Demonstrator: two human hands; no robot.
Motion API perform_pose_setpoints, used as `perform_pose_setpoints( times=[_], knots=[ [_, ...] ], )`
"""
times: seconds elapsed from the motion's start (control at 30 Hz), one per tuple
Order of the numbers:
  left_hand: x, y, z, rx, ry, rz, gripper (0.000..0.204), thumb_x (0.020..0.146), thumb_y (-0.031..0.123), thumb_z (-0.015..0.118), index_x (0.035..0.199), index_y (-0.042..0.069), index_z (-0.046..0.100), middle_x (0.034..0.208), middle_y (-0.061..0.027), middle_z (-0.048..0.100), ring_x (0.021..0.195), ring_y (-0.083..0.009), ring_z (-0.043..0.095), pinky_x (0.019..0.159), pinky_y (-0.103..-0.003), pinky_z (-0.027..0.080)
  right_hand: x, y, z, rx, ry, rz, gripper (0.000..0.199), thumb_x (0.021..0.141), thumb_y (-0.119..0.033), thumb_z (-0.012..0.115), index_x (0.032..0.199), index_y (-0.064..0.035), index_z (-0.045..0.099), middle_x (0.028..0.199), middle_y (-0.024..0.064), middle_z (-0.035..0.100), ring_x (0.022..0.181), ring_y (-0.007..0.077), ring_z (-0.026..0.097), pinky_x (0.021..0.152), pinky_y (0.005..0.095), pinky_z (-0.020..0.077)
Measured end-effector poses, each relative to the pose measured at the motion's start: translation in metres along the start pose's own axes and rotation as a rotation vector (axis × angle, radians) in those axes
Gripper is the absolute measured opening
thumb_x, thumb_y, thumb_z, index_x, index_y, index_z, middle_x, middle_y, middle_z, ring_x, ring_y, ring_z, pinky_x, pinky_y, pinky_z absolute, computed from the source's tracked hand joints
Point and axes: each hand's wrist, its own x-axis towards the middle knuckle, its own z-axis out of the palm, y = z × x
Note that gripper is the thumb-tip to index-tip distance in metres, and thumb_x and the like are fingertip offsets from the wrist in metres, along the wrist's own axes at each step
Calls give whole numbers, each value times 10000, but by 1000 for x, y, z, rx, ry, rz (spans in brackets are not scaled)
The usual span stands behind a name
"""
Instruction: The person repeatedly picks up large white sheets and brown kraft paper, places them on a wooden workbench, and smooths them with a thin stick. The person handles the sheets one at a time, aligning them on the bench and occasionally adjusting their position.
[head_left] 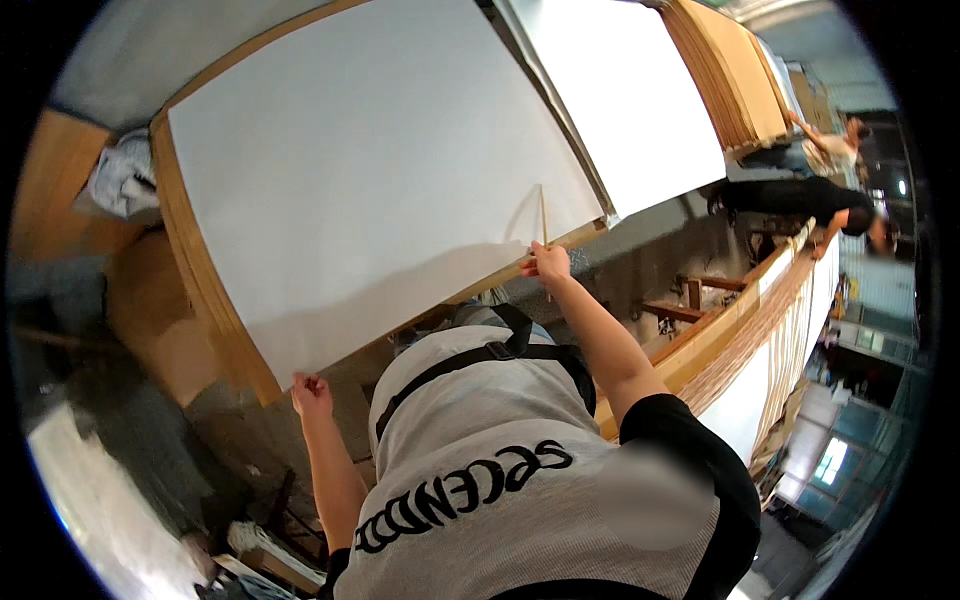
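Observation:
A large white sheet [370, 170] lies flat on a stack of brown boards [190, 260] in front of me. My left hand [312, 394] is closed in a pinch at the sheet's near left corner. Toward the near right corner, my right hand [547, 262] grips a thin pale stick [543, 212], which points away from me over the sheet and casts a narrow shadow. The right fingertips are also at the sheet's near edge; whether they pinch it too, I cannot tell.
A second white sheet [630, 100] adjoins on the right, past a narrow dark gap. Beyond it stand brown boards [735, 70]. Two people work at the far right, one in black [800, 200] beside a long wooden frame [740, 330]. A crumpled grey-white cloth [125, 175] lies at left.

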Motion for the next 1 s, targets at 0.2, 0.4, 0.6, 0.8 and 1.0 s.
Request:
perform_pose_setpoints(
  times=[0.2,0.4,0.6,0.8,1.0],
  knots=[
    [10,5,-6,27,5,-23,166,886,188,447,823,40,407,635,-47,401,543,-158,394,407,-269,317,-1,2,-3,10,54,-74,294,835,-221,492,803,64,560,631,112,603,440,166,561,463,282,477],
    [-26,4,23,34,37,-85,266,861,297,487,827,38,438,598,-40,389,507,-135,378,396,-267,307,1,12,-13,179,-93,-72,254,827,-277,523,799,-27,560,681,57,606,495,84,527,391,214,356],
    [-41,-18,42,122,-124,-144,274,825,338,536,867,70,502,617,-36,422,467,-130,346,378,-253,273,12,19,-26,367,-325,93,338,780,-382,577,882,-63,533,736,28,595,498,56,506,381,174,290],
    [-42,-27,54,247,-102,-147,289,841,344,505,933,70,513,655,-44,453,442,-143,328,390,-262,275,18,2,-20,350,-402,153,367,762,-389,603,754,-32,521,651,79,585,452,83,495,358,178,311],
    [-59,-2,72,541,-6,43,290,848,323,489,949,52,500,656,-44,469,441,-150,343,403,-270,278,20,-3,-14,237,-386,1,412,786,-403,556,671,-7,554,544,73,560,406,110,485,397,234,382]
  ],
)
